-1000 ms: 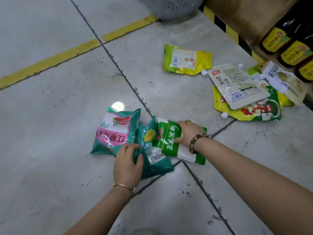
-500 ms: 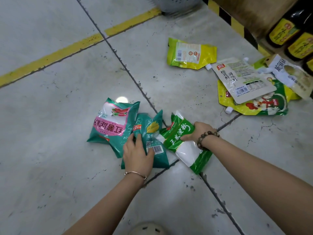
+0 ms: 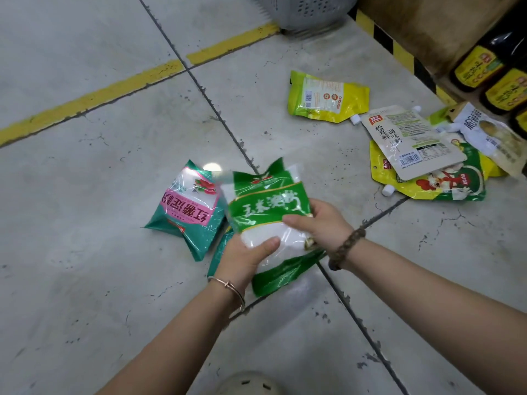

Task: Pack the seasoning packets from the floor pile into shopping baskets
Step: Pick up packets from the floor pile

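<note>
green packet (image 3: 268,206) – glossy plastic film | floor (image 3: 85,266) – smooth, dull-sheened tile, pitted seams | basket (image 3: 310,10) – perforated plastic

Green-and-white plastic packet (image 3: 268,206): tilted, gripped between my left hand (image 3: 245,258) and my right hand (image 3: 322,223).
Teal-and-pink plastic packet (image 3: 189,212): lying just left of it.
Yellow plastic pouch (image 3: 325,98): lying well apart, label up.
Grey perforated plastic basket (image 3: 308,10): far edge, partly in view.

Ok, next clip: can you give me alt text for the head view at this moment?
A person's left hand and right hand grip a green-and-white packet over a grey concrete floor. A teal-and-pink packet lies to its left; a yellow pouch and a heap of pouches lie farther right, with a grey basket at the top edge.
</note>
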`<action>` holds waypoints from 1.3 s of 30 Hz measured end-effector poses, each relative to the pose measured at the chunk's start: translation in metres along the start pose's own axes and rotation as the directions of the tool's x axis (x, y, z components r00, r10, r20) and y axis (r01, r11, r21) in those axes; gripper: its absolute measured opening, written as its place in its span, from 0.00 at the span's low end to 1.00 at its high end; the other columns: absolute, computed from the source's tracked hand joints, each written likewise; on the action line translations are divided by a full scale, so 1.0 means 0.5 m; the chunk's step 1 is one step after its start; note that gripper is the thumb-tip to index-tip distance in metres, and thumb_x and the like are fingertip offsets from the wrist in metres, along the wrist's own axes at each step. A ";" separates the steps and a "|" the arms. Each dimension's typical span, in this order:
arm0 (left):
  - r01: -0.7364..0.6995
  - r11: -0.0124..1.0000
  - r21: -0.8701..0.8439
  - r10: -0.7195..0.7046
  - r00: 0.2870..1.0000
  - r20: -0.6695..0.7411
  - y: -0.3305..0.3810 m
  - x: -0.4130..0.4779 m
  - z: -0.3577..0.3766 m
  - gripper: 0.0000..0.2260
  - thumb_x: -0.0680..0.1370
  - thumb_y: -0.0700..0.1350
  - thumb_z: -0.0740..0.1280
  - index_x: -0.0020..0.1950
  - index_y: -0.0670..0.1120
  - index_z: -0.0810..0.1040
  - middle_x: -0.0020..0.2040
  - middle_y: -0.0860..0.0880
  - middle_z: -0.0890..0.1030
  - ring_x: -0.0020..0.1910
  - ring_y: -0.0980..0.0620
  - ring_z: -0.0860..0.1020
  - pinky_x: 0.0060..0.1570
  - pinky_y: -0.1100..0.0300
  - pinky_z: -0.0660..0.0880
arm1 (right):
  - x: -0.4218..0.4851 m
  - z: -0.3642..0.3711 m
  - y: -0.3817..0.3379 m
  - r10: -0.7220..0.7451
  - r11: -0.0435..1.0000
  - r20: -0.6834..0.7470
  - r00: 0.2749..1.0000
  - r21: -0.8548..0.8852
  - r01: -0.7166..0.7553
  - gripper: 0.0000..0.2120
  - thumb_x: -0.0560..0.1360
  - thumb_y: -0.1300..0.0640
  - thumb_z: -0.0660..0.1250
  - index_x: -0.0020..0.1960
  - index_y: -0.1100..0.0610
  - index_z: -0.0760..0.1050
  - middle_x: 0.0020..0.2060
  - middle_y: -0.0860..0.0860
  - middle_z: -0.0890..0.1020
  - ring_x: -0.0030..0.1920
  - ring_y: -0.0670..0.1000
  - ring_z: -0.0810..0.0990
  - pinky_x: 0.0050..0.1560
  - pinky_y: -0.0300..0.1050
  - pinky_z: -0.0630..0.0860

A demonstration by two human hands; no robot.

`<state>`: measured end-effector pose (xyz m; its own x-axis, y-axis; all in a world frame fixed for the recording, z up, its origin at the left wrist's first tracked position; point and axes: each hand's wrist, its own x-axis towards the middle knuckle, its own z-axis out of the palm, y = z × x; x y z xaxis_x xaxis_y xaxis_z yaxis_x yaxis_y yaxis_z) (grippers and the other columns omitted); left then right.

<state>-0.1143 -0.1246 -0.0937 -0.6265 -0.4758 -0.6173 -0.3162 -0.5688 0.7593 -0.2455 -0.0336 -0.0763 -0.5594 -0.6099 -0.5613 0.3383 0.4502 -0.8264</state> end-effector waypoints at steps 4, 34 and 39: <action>-0.043 0.997 0.058 0.055 0.971 -0.232 0.012 0.003 -0.050 0.13 0.66 0.35 0.73 0.48 0.42 0.79 0.46 0.42 0.83 0.39 0.49 0.82 0.44 0.54 0.80 | 0.031 0.058 0.005 0.134 0.990 0.007 0.991 0.038 -0.134 0.09 0.77 0.51 0.64 0.47 0.56 0.77 0.45 0.55 0.83 0.44 0.53 0.81 0.49 0.49 0.78; 0.052 0.974 0.218 0.015 0.956 -0.294 0.003 0.016 -0.102 0.09 0.71 0.34 0.71 0.43 0.47 0.79 0.45 0.43 0.83 0.43 0.44 0.82 0.49 0.49 0.78 | 0.058 0.061 0.107 0.129 0.991 -0.348 0.928 0.064 -0.114 0.06 0.78 0.61 0.64 0.54 0.56 0.69 0.46 0.51 0.78 0.47 0.52 0.77 0.46 0.43 0.73; 0.058 0.955 0.290 -0.012 0.988 -0.156 -0.009 0.015 -0.036 0.08 0.71 0.36 0.72 0.47 0.47 0.79 0.47 0.44 0.83 0.46 0.43 0.82 0.53 0.44 0.77 | -0.030 -0.086 0.092 0.083 0.996 -0.544 0.835 0.035 -0.076 0.05 0.75 0.62 0.67 0.48 0.55 0.72 0.44 0.52 0.79 0.46 0.53 0.78 0.51 0.48 0.75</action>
<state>-0.1045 -0.1377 -0.1053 -0.5040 -0.5675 -0.6511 -0.5448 -0.3760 0.7495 -0.2543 0.0242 -0.1039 -0.8505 -0.1176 -0.5126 0.4063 0.4719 -0.7825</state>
